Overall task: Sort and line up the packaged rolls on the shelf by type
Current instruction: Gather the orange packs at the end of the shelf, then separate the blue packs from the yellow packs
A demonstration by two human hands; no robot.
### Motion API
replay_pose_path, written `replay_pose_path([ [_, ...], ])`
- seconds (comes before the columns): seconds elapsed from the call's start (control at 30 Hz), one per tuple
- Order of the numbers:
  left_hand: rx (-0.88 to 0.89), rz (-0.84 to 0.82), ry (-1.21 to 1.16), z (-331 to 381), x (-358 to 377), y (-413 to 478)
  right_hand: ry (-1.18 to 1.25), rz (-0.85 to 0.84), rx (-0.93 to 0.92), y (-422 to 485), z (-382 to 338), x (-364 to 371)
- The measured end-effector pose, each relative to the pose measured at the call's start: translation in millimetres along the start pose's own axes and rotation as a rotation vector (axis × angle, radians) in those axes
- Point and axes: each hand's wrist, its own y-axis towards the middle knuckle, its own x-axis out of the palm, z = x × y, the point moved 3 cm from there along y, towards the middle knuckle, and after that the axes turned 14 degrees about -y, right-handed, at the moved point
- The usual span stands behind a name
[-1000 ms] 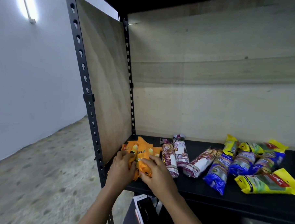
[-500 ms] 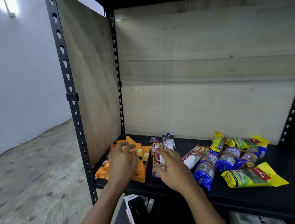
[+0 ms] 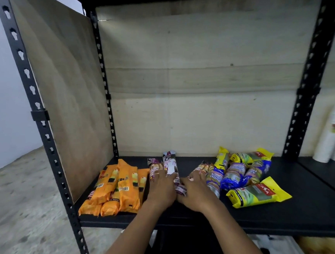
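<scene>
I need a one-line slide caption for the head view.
Left hand and right hand rest on purple-and-white rolls on the shelf, between lined-up orange packs and jumbled blue and yellow packs.

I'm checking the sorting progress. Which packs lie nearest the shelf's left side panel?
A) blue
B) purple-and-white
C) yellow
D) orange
D: the orange packs lie grouped right beside the wooden side panel, with the purple-and-white rolls next to them on the right.

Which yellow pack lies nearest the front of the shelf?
The big yellow pack at the far right, lying crosswise in front of the blue rolls; the other yellow ones sit at the back.
</scene>
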Motion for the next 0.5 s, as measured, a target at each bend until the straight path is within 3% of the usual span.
replay_pose_path([
  [0.3, -0.035, -0.103, 0.01, -6.4, 11.4, -8.7, -0.074, -0.023, -0.052, 1.1, 8.4, -0.4],
  [0.5, 0.049, -0.016, -0.04, -6.1, 10.7, -24.6, -0.209, -0.019, -0.086, -13.1, 13.4, -6.2],
])
